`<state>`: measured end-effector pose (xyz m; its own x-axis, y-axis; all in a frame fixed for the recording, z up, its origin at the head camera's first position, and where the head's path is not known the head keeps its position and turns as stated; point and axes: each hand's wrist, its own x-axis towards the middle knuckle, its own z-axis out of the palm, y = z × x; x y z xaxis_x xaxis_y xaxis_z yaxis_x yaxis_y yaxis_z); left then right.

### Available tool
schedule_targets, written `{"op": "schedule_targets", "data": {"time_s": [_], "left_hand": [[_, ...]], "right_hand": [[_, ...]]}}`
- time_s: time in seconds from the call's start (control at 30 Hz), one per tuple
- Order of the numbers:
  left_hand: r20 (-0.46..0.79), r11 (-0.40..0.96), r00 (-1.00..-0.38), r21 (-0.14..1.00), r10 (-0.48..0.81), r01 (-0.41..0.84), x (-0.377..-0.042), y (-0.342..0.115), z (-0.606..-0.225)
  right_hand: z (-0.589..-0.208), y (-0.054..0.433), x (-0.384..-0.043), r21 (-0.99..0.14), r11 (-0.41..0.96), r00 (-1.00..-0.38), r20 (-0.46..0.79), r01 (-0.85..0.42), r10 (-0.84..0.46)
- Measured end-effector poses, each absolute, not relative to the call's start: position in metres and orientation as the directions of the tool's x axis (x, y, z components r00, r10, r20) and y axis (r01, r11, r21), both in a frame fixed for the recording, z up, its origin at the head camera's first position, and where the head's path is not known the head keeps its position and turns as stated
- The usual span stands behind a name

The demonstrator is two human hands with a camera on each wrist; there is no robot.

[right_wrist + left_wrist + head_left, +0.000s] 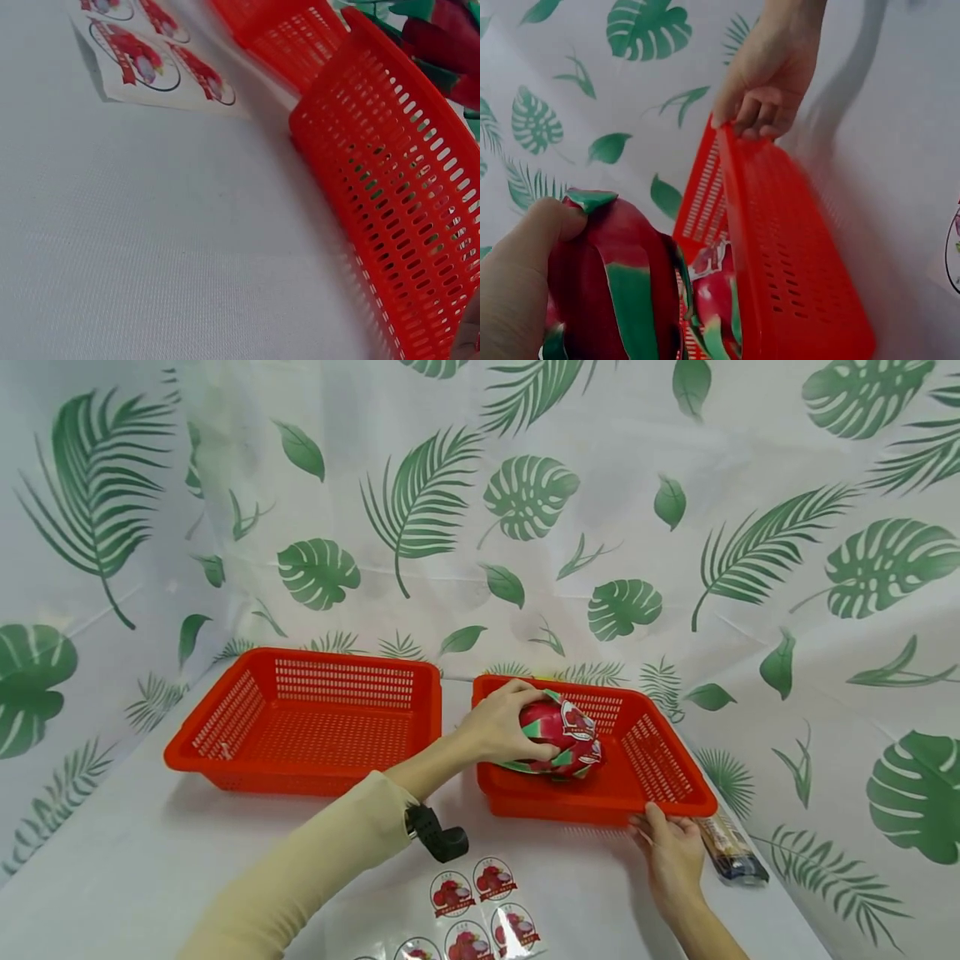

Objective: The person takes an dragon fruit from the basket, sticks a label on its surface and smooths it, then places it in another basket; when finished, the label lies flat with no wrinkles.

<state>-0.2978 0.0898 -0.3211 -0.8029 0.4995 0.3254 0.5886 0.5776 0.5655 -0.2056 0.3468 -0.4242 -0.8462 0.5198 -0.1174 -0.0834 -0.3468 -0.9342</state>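
My left hand grips a red dragon fruit with green scales, thumb on its near side in the left wrist view. The fruit is over the left part of the right-hand red plastic basket. A second dragon fruit, bearing a label, shows inside that basket, partly hidden behind the wall and the held fruit. At the basket's front right corner, my right hand pinches the rim, thumb on top and fingers curled below. Only a sliver of this hand enters the right wrist view.
Another red basket stands to the left, with nothing large inside. A sheet of round dragon fruit stickers lies at the table's front. Beyond the right basket's corner is a long clear packet. A leaf-print curtain hangs behind.
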Motion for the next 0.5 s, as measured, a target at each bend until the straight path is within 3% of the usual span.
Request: {"op": "schedule_targets", "data": {"time_s": [0.27,0.5], "left_hand": [[0.296,0.584,-0.819,0.585,0.492,0.562,-0.303,0.100,-0.331],[0.276,0.636,-0.819,0.523,0.504,0.567,-0.304,0.112,-0.338]], "right_hand": [[-0.424,0.345,-0.205,-0.938,-0.340,-0.857,-0.117,-0.071,0.501],[-0.424,0.347,-0.204,-0.942,-0.328,-0.851,-0.112,-0.074,0.514]]}}
